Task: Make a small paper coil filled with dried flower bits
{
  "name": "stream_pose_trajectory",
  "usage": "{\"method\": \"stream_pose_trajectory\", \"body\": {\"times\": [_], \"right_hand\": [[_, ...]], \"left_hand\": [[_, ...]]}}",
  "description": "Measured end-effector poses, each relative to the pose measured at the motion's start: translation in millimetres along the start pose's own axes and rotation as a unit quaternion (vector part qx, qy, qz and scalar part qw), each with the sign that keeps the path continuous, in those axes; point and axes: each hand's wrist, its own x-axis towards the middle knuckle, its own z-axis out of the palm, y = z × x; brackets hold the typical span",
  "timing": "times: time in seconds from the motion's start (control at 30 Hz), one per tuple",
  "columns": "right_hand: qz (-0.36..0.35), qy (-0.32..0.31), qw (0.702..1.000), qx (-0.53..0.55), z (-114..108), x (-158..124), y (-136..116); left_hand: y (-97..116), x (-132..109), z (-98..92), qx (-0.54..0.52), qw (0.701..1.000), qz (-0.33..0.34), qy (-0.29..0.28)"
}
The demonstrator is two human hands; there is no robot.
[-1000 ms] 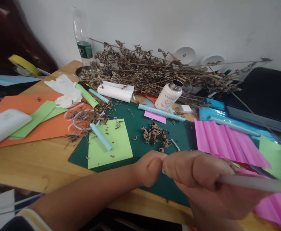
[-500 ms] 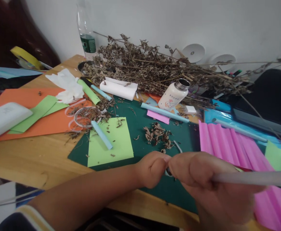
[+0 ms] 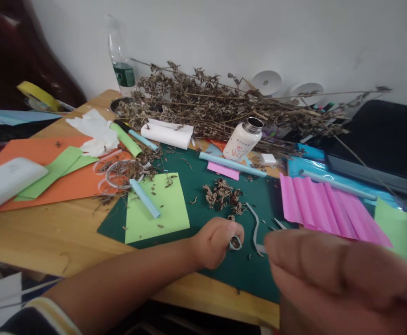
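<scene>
Left hand (image 3: 215, 243) gripped pale-blue paper tube (image 3: 230, 244), dried brown leaf (image 3: 236, 242) inside; right hand (image 3: 339, 274) curled, contents unclear. Likely packing; steadiness needed next.

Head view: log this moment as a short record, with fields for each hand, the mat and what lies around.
left hand: holds a small tube, open end showing, dried bits inside
right hand: in the foreground, blurred, apart from the tube; its grip is unclear
mat: dark green, bearing a heap of dried leaves and a pale strip
sheet: light green, on the mat, with a pale blue roll on it
bottle: white, uncapped, beyond the heap
back: bundle of dried stems in front of the wall
</scene>
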Motion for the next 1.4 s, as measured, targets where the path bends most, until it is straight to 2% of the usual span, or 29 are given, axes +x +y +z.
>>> {"method": "stream_pose_trajectory", "body": {"times": [0.1, 0.17, 0.37, 0.57, 0.9, 1.13, 1.4], "right_hand": [[-0.035, 0.002, 0.998, 0.061, -3.9, -2.4, -3.8], [-0.024, -0.008, 0.996, 0.088, -1.9, 0.9, 0.0], [-0.01, -0.036, 0.997, 0.071, 1.8, 9.6, 16.6], [-0.015, -0.042, 0.995, 0.091, -2.2, 9.4, 17.3], [0.01, -0.067, 0.995, 0.072, -3.2, 5.3, 21.3], [0.01, -0.071, 0.995, 0.071, -4.7, 4.4, 19.6], [-0.009, -0.059, 0.997, 0.045, 1.8, 5.4, 24.9]], "left_hand": [[0.4, -0.7, 0.4, -0.032, 0.999, 0.03, 0.015], [0.7, -0.9, -0.2, -0.024, 0.999, 0.035, 0.018], [5.1, 0.7, -3.1, 0.01, 0.999, 0.045, 0.005], [7.1, 2.1, -3.3, 0.014, 0.999, 0.03, -0.008], [5.8, 0.6, -4.2, 0.091, 0.992, 0.092, -0.001], [9.5, 1.3, -3.8, 0.088, 0.993, 0.07, 0.019], [6.5, 3.0, -4.7, 0.09, 0.994, 0.062, 0.009]]}}
